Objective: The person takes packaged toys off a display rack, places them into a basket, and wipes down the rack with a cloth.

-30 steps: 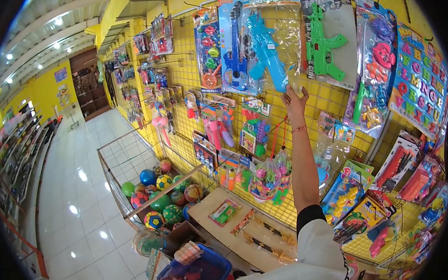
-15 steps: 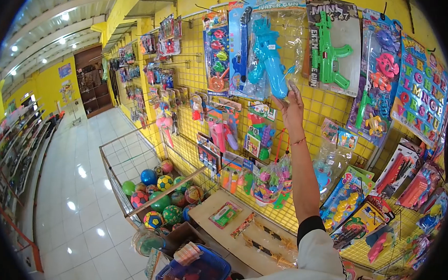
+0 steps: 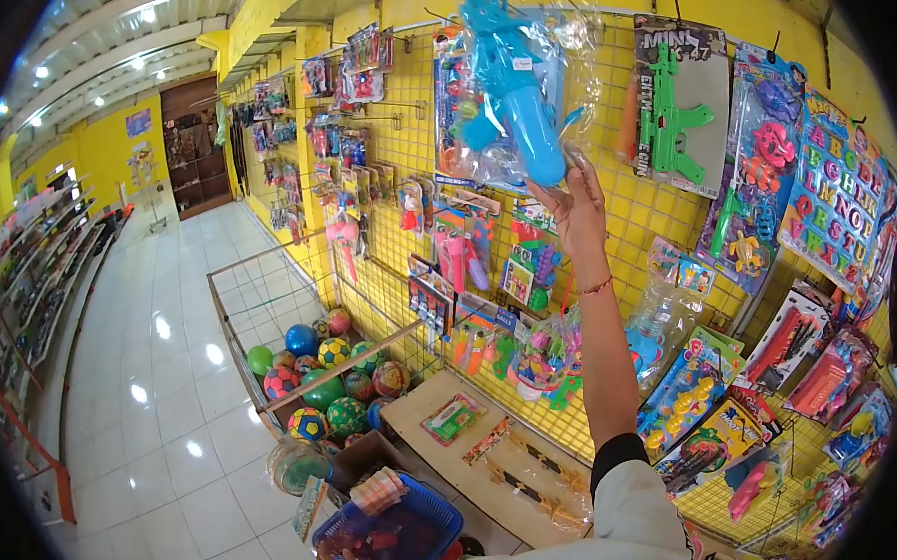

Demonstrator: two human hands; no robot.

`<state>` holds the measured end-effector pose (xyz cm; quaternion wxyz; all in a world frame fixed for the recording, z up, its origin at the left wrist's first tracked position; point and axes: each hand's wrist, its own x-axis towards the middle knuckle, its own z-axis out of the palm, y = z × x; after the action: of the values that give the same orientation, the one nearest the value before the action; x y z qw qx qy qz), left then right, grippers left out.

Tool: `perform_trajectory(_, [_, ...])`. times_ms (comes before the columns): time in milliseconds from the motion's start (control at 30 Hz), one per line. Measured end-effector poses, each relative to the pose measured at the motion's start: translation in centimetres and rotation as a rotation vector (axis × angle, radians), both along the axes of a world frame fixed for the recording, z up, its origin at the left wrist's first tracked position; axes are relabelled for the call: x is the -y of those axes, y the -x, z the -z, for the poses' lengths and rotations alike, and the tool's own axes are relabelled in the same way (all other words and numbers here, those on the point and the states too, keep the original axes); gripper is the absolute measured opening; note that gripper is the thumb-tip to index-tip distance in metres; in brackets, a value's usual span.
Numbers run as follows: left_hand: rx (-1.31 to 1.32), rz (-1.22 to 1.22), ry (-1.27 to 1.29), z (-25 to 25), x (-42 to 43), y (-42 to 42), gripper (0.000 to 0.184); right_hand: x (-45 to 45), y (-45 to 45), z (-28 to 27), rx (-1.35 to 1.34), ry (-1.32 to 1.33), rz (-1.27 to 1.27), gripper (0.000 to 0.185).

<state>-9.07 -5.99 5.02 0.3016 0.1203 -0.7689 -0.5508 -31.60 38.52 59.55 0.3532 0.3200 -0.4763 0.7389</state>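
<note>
Hands well apart. Right hand [image 3: 580, 201], raised, clamped on lower end of bagged blue toy gun [image 3: 526, 113]. Left hand [image 3: 339, 558], below, at blue basket [image 3: 439, 502]; cropped, grip cannot be told.

Light-blue toy gun [image 3: 521, 108], in clear plastic packaging [image 3: 581, 46], small white label [image 3: 521, 65] on its body; pose tilted, upper end leaning left; held at its lower end by the right hand [image 3: 580, 208].

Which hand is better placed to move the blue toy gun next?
Probably the right hand: it is already up holding the lower end of the wrapped blue toy gun. The left hand is far below, by the blue basket, partly out of view.
</note>
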Motion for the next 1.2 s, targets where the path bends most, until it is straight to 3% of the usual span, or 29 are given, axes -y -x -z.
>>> perform_trajectory(133, [-0.074, -0.006, 0.148, 0.5, 1.0, -0.5, 0.039, 2.6, -2.2, -0.2, 0.022, -0.033, -0.086, 0.046])
perform_trajectory(267, [-0.019, -0.020, -0.106, 0.1, 2.2, 0.7, 0.049, 6.2, -5.0, 4.4, 0.231, -0.061, -0.186, 0.048])
perform_trajectory(300, [-0.046, 0.019, -0.216, -1.6, 2.4, 1.2, 0.056, 7.2, -5.7, 6.5, 0.308, -0.084, -0.212, 0.050])
perform_trajectory(367, [-0.058, 0.137, -0.331, -8.5, 2.6, 2.3, 0.051, 9.4, -7.2, 11.3, 0.416, -0.104, -0.312, 0.052])
perform_trajectory(500, [-0.174, 0.262, -0.265, -19.2, 3.4, 3.8, 0.057, 12.0, -9.3, 24.1, 0.666, -0.144, -0.618, 0.044])
perform_trajectory(567, [-0.358, 0.356, -0.282, -22.4, 4.2, 4.5, 0.062, 13.6, -11.6, 30.3, 0.787, -0.085, -0.784, 0.035])
perform_trajectory(633, [-0.381, 0.310, -0.499, -23.5, 4.7, 4.7, 0.048, 15.0, -14.2, 35.8, 0.860, -0.091, -0.843, 0.031])
perform_trajectory(833, [0.174, 0.489, -0.588, -20.8, 8.6, 2.6, 0.035, 17.3, -19.7, 43.7, 1.182, 0.054, -0.933, 0.033])
perform_trajectory(900, [0.168, 0.482, -0.694, -17.9, 7.8, 2.4, 0.030, 17.9, -20.1, 46.1, 1.263, 0.129, -0.729, 0.038])
perform_trajectory(933, [0.168, 0.463, -0.671, -17.2, 7.1, 2.4, 0.030, 17.6, -20.0, 48.7, 1.277, 0.139, -0.733, 0.038])
perform_trajectory(1000, [0.156, 0.444, -0.647, -15.2, 5.8, 2.4, 0.032, 16.4, -20.4, 53.8, 1.324, 0.194, -0.476, 0.041])
perform_trajectory(1100, [0.121, 0.405, -0.667, -11.1, 3.2, 3.0, 0.036, 16.6, -22.7, 52.7, 1.391, 0.399, -0.265, 0.038])
perform_trajectory(1200, [0.183, 0.304, -0.675, -6.4, 1.4, 3.9, 0.033, 15.8, -26.4, 53.9, 1.445, 0.474, -0.287, 0.035])
